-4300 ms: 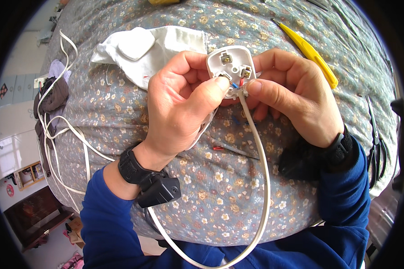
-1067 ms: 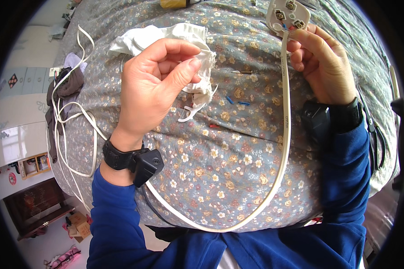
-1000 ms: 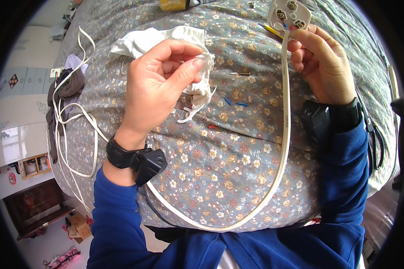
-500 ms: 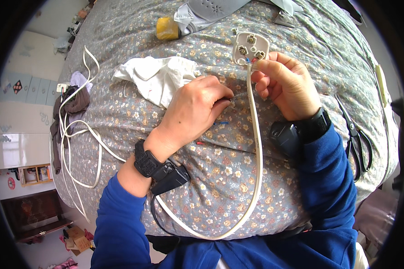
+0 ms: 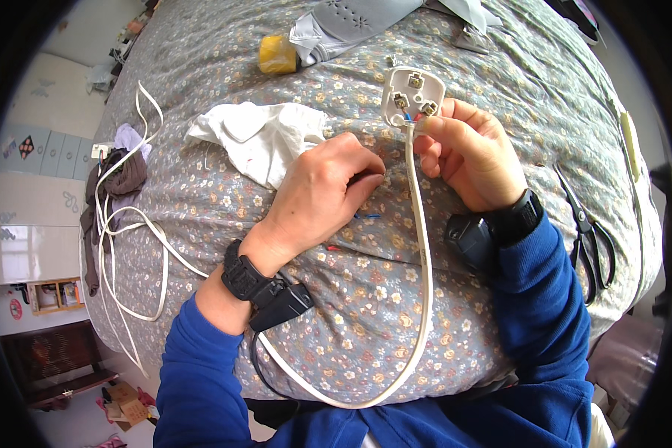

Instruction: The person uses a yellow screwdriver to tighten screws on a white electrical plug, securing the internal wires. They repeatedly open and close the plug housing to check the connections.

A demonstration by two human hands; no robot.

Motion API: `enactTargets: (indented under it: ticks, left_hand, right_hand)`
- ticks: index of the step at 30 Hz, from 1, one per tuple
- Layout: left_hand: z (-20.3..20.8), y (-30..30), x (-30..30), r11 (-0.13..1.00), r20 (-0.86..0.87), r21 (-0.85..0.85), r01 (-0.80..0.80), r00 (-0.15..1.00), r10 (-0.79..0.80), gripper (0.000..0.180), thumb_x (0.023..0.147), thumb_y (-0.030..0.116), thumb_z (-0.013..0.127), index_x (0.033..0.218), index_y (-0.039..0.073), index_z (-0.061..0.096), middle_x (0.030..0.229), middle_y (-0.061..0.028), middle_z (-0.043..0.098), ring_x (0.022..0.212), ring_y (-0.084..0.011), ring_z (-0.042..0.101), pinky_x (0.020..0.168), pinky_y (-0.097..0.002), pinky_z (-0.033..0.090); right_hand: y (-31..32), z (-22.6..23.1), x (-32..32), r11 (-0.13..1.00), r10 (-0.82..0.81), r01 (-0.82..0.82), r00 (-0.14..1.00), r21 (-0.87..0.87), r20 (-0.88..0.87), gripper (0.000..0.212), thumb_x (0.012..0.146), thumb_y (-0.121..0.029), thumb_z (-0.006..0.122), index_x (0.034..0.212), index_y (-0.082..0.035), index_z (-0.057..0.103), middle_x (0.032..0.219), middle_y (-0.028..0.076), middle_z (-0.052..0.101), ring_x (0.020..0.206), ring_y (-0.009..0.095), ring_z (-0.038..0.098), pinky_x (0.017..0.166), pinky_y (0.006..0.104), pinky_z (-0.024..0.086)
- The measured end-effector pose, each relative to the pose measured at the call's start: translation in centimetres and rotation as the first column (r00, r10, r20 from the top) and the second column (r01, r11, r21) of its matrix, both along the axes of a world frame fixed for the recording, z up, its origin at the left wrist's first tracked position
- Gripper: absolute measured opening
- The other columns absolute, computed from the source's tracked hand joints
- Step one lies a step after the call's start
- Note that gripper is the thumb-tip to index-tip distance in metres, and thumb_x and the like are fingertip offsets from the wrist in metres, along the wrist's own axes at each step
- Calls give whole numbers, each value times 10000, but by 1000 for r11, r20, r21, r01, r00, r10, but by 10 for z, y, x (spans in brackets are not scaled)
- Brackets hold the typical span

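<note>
White plastic makes up our open plug (image 5: 406,80), and its inside faces us with three little metal bits. We see it held up over the flowery cover (image 5: 336,299), in our right hand (image 5: 430,133). That hand pinches the plug at its bottom edge, right where the fat white cord (image 5: 426,269) goes in. We can see a blue wire (image 5: 407,116) and a red wire (image 5: 417,117) inside. The cord hangs down and bends in a big loop near our tummy.

Our left hand (image 5: 366,170) is curled with its knuckles up, low by the cover. We cannot tell if it holds anything, because its fingertips are hidden. Just beside it are some small blue bits (image 5: 369,216), and a red bit (image 5: 336,248) lies near. We see a crumpled white cloth (image 5: 257,142) on its left. Black scissors (image 5: 581,216) lie off to our right.
</note>
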State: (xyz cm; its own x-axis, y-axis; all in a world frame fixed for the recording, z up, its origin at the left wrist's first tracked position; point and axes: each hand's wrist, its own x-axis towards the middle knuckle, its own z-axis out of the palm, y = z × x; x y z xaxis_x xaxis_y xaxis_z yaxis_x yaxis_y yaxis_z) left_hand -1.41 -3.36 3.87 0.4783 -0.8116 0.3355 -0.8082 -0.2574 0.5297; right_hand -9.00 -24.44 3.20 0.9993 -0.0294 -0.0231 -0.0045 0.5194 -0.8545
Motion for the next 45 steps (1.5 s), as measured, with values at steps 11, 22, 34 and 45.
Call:
enactTargets:
  ticks: [11,22,34,45]
  left_hand:
    - [15,7,-12,847,-656,-479,-230,735,-172,326,875,92,765,1133,-22,604,967,-61,699,866,-89,656,767,-229,542]
    - [13,10,-12,835,-724,-457,-308,674,-148,247,890,76,723,1094,-4,609,970,-59,690,845,-83,643,743,-229,528]
    - [14,11,-9,858,-727,-436,-273,669,-157,262,868,48,761,1064,7,593,988,-65,688,883,-93,646,799,-242,537]
    - [15,10,-14,855,-657,-449,-259,745,-119,249,879,29,746,1058,19,574,1013,-62,677,888,-86,640,773,-229,543]
  right_hand:
    - [18,3,-3,981,64,-46,994,-190,91,191,884,-146,742,973,5,666,817,65,713,672,88,655,629,215,531]
    - [24,6,-6,986,113,-100,989,-131,93,153,949,-25,620,1084,41,644,934,108,716,793,147,699,751,270,578]
    - [32,15,-14,930,14,43,989,-365,150,153,953,0,612,1093,54,642,972,95,707,820,134,701,777,265,588]
    - [38,16,-17,895,-20,121,972,-430,233,187,896,38,679,1076,48,629,991,72,697,898,110,676,824,253,562]
